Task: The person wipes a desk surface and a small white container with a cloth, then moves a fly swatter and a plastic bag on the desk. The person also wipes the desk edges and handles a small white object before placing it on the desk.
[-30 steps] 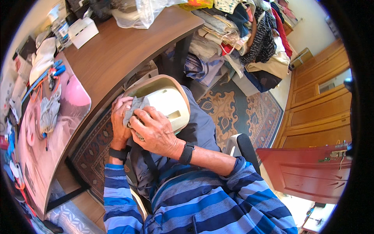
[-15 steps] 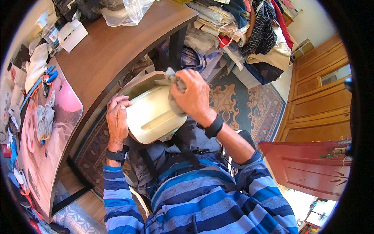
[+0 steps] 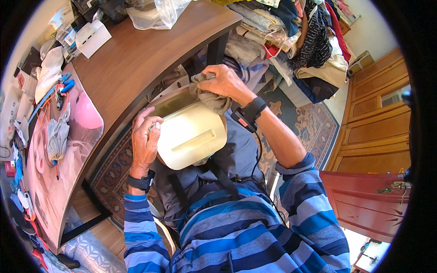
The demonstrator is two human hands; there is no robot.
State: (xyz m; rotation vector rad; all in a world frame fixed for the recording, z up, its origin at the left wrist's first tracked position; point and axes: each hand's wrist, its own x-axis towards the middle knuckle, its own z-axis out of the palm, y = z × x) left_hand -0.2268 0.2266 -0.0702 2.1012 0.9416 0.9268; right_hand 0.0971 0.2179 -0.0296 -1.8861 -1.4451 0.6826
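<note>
A cream plastic container (image 3: pixel 193 141) with rounded corners and a long recessed strip rests tilted over my lap. My left hand (image 3: pixel 144 139) grips its left edge, with the thumb on the near side and the fingers bent around the rim. In my right hand (image 3: pixel 225 84) is a bunched grey cloth (image 3: pixel 211 98), pressed against the far right corner of the container. The cloth hides that part of the rim. The container's underside is out of sight.
A brown desk (image 3: pixel 150 45) curves along the left and far side, with a pink mat (image 3: pixel 82 123), a spray bottle (image 3: pixel 66 34) and a white box (image 3: pixel 92 38) on it. Piled clothes (image 3: pixel 273 36) stand beyond. A patterned rug (image 3: pixel 314 132) covers the floor before a wooden cabinet (image 3: pixel 378 123).
My right hand has moved the cloth up and to the far side of the container's right rim. The container sits slightly further right in view, my left hand still holding its edge.
</note>
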